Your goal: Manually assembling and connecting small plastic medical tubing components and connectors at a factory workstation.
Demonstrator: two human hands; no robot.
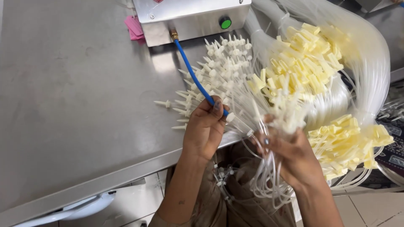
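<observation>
We see a steel table [75, 105], pink tags [134, 27] up top, and a patterned mat [393, 153] at right.

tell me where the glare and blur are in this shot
Head view: soft glare on the steel table and the metal box; the clear tubes at top right wash out to white; the right hand and the tubing it holds look slightly motion-blurred, while the left hand on the blue hose is sharper.

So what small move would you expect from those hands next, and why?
Probably bringing the blue hose tip to the white connector end of a clear tube. The left hand pinches the hose tip beside that connector, while the right hand grips the tube bundle.
</observation>
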